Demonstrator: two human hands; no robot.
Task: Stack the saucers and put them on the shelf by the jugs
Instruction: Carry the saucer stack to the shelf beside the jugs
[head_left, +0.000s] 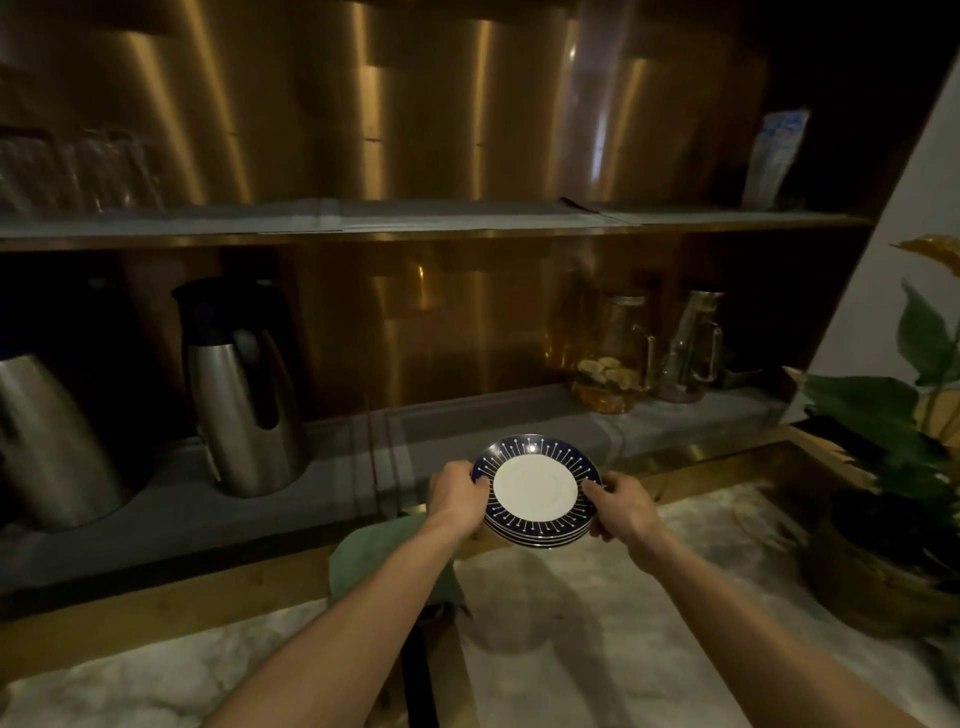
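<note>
- I see the saucers stacked, held above the desk, just before the lower shelf.
- My left hand and right hand pinch opposite rims.
- I judge them stiff, fragile, slippery; hold under the rims.

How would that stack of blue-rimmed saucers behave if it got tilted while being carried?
The stack of saucers looks glazed and smooth, so the upper ones would probably slide off if tipped. They look like ceramic, likely stiff and breakable over the marble counter. The left hand and right hand grip opposite rims, which should keep it level.
</note>
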